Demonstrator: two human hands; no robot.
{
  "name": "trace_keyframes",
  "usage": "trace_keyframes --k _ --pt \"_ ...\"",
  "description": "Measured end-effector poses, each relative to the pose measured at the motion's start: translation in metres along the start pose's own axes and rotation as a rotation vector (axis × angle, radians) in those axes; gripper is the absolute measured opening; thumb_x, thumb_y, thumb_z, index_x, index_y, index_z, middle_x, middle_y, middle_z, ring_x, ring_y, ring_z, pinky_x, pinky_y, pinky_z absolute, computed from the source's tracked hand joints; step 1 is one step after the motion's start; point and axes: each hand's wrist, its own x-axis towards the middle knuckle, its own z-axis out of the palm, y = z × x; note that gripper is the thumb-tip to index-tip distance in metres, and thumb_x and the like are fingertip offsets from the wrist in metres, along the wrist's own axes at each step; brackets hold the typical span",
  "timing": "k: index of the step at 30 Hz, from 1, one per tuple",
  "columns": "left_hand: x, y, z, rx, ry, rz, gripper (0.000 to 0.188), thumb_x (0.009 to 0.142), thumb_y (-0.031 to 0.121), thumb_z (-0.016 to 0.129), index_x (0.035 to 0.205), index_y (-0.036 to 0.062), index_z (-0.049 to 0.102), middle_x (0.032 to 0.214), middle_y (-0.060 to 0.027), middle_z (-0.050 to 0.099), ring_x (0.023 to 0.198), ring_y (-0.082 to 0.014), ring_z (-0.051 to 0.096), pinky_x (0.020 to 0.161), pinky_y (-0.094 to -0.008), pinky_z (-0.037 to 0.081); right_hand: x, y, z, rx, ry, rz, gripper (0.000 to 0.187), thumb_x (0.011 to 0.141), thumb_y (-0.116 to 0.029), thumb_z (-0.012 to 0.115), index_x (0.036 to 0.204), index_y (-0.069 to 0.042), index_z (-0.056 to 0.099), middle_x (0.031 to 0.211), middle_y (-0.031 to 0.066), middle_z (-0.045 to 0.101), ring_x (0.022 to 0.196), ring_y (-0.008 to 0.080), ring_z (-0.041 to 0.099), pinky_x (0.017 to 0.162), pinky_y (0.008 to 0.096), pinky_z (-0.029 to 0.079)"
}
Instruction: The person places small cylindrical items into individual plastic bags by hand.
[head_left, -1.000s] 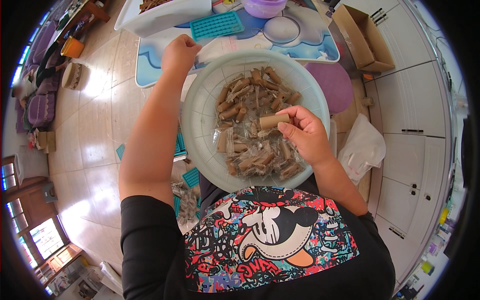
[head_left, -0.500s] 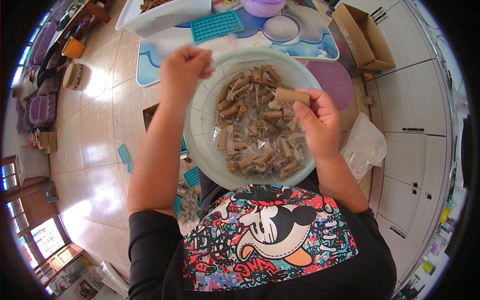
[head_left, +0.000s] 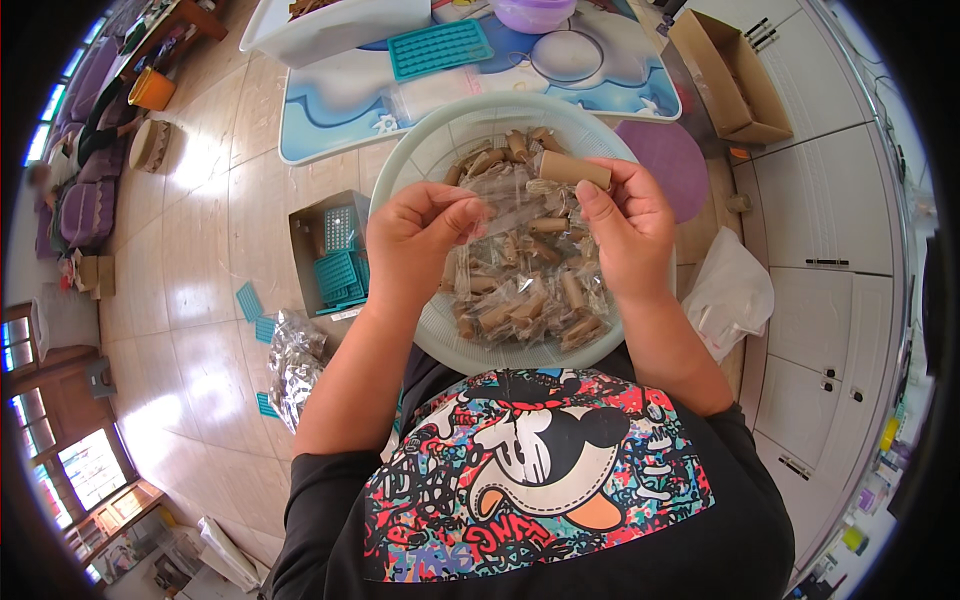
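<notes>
My right hand (head_left: 635,232) grips a short brown roll (head_left: 574,170) between thumb and fingers, above the right side of a pale green mesh basket (head_left: 412,150). At the left, my left hand (head_left: 418,238) pinches a clear plastic bag (head_left: 508,197), which spreads out toward the roll. Whether the bag touches the roll, I cannot tell. Beneath both hands, the basket holds many similar brown rolls (head_left: 495,318) in crinkled clear wrapping. The basket rests close against my body.
A blue-and-white low table (head_left: 335,110) beyond the basket carries a white bin (head_left: 340,38), a teal ridged tray (head_left: 440,48) and a purple bowl (head_left: 533,12). An open carton (head_left: 325,200) with teal trays stands left. A cardboard box (head_left: 755,125) and white plastic bag (head_left: 732,295) lie right.
My left hand has come down from the table side to the basket's left, with clear plastic now showing in its fingers. My right hand has kept the brown roll nearly in place.
</notes>
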Motion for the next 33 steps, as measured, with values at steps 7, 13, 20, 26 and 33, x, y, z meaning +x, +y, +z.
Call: trace_keyframes --k 7,13,20,26,33 --pt "-0.004 0.0 0.004 0.085 0.026 0.075 0.008 0.08 0.001 0.062 0.084 -0.0048 0.059 0.076 -0.0086 0.064 0.067 -0.0105 0.059 0.062 -0.0218 0.049 -0.004 0.0 -0.002 -0.062 -0.055 0.102 0.019 0.082 -0.008 0.062 0.097 0.001 0.054 0.08 -0.0007 0.056 0.069 0.0024 0.048 0.057 0.0149 0.038" --pt "-0.006 -0.001 0.003 0.165 -0.162 -0.022 0.022 0.078 0.003 0.064 0.097 -0.0052 0.058 0.086 -0.0084 0.064 0.077 -0.0109 0.059 0.07 -0.0221 0.048 0.003 -0.004 -0.007 -0.131 -0.201 0.22 0.02 0.081 -0.01 0.063 0.096 0.001 0.055 0.079 -0.0008 0.057 0.067 0.0026 0.048 0.058 0.0157 0.038" --pt "-0.001 0.012 0.002 0.08 -0.404 -0.34 0.038 0.075 0.012 0.069 0.106 -0.0037 0.055 0.092 -0.0084 0.063 0.083 -0.0111 0.059 0.072 -0.0228 0.047 0.008 -0.004 -0.012 -0.161 -0.434 0.399 0.016 0.079 -0.007 0.063 0.092 0.0 0.057 0.074 -0.0034 0.055 0.064 0.0014 0.047 0.055 0.0162 0.037" --pt "-0.005 -0.003 0.006 -0.304 -0.299 -0.489 0.035 0.078 0.012 0.065 0.107 -0.0039 0.053 0.094 -0.0094 0.061 0.082 -0.0162 0.062 0.077 -0.0278 0.05 0.002 -0.001 -0.004 -0.27 -0.294 0.23 0.019 0.079 -0.01 0.064 0.095 0.0 0.058 0.069 -0.0022 0.055 0.061 0.0016 0.046 0.054 0.0176 0.037" --pt "-0.008 -0.008 0.011 -0.434 -0.263 -0.476 0.031 0.081 0.013 0.061 0.106 -0.0031 0.053 0.093 -0.0094 0.061 0.082 -0.0168 0.062 0.078 -0.0299 0.051 -0.014 0.001 -0.006 -0.45 -0.395 0.077 0.025 0.08 -0.014 0.065 0.102 -0.003 0.06 0.072 0.0013 0.058 0.065 0.0028 0.05 0.057 0.0185 0.04"
